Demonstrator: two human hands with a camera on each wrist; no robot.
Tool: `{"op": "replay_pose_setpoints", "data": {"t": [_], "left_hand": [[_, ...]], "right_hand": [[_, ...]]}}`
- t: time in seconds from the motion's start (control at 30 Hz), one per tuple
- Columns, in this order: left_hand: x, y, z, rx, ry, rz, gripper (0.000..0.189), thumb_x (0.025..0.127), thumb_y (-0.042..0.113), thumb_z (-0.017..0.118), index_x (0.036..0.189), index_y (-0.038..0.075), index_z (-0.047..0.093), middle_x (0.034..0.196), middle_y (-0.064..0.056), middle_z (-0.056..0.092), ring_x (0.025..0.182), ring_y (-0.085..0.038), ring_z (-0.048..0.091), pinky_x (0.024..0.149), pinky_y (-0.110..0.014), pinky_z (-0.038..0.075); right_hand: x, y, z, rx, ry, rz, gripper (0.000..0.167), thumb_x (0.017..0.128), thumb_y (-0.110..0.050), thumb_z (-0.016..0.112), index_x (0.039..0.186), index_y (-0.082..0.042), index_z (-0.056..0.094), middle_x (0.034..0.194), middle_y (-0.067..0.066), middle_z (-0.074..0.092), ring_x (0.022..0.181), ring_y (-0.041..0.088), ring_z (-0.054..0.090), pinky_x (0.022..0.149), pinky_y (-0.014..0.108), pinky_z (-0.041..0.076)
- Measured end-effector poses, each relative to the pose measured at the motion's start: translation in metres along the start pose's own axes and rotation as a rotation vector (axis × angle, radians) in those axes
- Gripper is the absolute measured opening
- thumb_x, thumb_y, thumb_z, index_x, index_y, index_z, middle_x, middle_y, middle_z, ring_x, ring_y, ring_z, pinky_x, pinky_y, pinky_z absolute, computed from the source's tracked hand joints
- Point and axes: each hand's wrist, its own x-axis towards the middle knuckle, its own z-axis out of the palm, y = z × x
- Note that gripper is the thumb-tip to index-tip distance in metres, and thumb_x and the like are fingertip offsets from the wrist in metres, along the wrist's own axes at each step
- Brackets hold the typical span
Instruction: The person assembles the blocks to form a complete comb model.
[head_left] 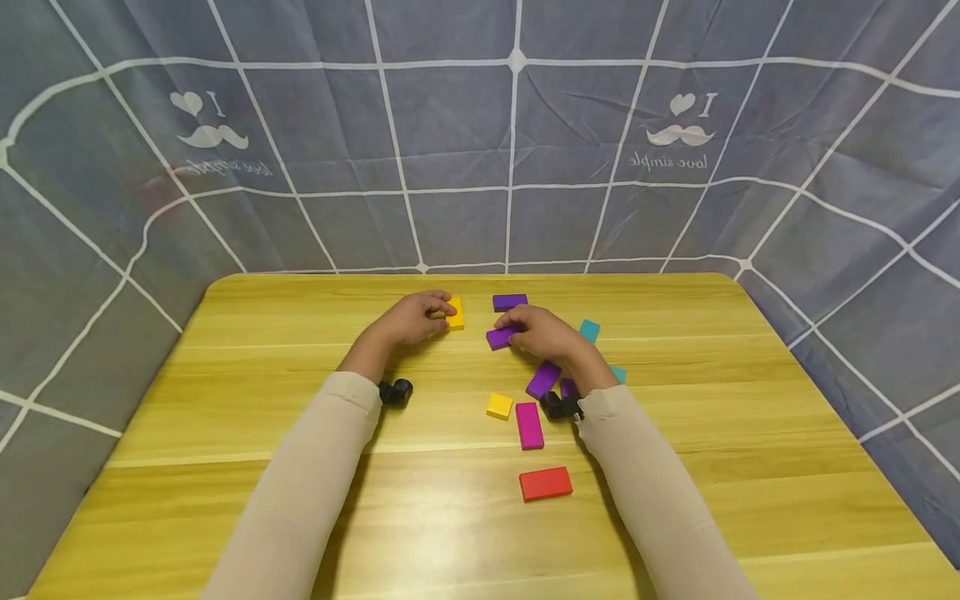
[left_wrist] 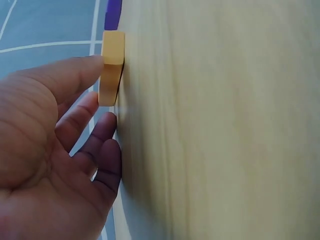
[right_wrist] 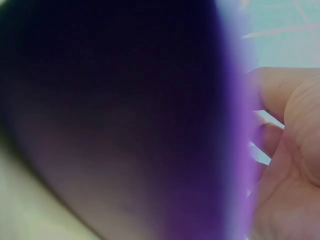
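My left hand [head_left: 411, 319] pinches a yellow rectangular block [head_left: 457, 314] on the wooden table, toward its back edge. In the left wrist view thumb and fingertips are against the ends of that yellow block [left_wrist: 112, 67], the other fingers loosely bent. My right hand [head_left: 550, 335] holds a purple block [head_left: 498, 337] between thumb and fingers, a short way to the right. Just behind it lies another purple block [head_left: 510, 302]. A blurred dark purple shape [right_wrist: 200, 125] fills much of the right wrist view, partly hiding the right hand [right_wrist: 295, 145].
Under and beside the right wrist lie a purple block [head_left: 544, 379], a partly hidden one [head_left: 567, 388] and teal blocks [head_left: 589, 331]. Nearer me are a small yellow block [head_left: 499, 406], a magenta block [head_left: 529, 426] and a red block [head_left: 546, 484]. A grey curtain [head_left: 465, 125] hangs behind the table.
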Motion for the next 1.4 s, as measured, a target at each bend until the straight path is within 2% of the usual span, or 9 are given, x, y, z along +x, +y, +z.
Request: {"op": "replay_pose_setpoints", "data": {"t": [0.5,0.9,1.13,1.3,1.4], "left_hand": [[-0.002,0.001,0.002,-0.052,0.018,-0.026,0.029,0.098,0.008,0.061,0.126,0.001,0.066,0.155,-0.011,0.039,0.147,-0.030,0.025,0.118,-0.042,0.025],[-0.003,0.002,0.003,-0.043,0.026,-0.019,0.029,0.097,0.007,0.062,0.125,0.000,0.066,0.154,-0.011,0.040,0.146,-0.030,0.027,0.118,-0.041,0.025],[-0.002,0.000,0.005,-0.048,0.030,-0.015,0.029,0.097,0.007,0.062,0.125,0.000,0.067,0.154,-0.012,0.041,0.146,-0.030,0.027,0.118,-0.041,0.025],[-0.004,-0.001,0.004,-0.050,0.031,-0.023,0.029,0.097,0.008,0.062,0.125,0.000,0.067,0.154,-0.011,0.040,0.146,-0.030,0.027,0.118,-0.041,0.025],[-0.005,0.000,0.004,-0.052,0.031,-0.029,0.029,0.097,0.008,0.062,0.125,0.001,0.067,0.154,-0.010,0.041,0.146,-0.030,0.027,0.118,-0.041,0.025]], "right_hand": [[-0.003,-0.004,-0.001,-0.043,-0.015,-0.013,0.030,0.093,0.003,0.056,0.118,-0.008,0.068,0.125,0.009,0.060,0.106,0.027,0.049,0.086,0.034,0.039],[-0.001,-0.005,0.001,-0.071,-0.022,0.006,0.027,0.094,0.002,0.060,0.117,-0.008,0.070,0.122,0.008,0.061,0.106,0.027,0.050,0.088,0.036,0.040],[-0.002,-0.015,0.001,-0.203,-0.038,-0.036,0.024,0.092,0.001,0.065,0.114,-0.004,0.070,0.113,0.011,0.066,0.100,0.025,0.056,0.091,0.038,0.046],[-0.002,-0.018,0.003,-0.332,-0.027,-0.069,0.023,0.092,-0.002,0.066,0.115,-0.004,0.072,0.115,0.010,0.068,0.101,0.024,0.059,0.093,0.038,0.048],[-0.001,-0.019,0.004,-0.367,-0.028,-0.076,0.023,0.093,-0.003,0.067,0.115,-0.005,0.072,0.116,0.009,0.068,0.101,0.024,0.059,0.094,0.039,0.048]]}}
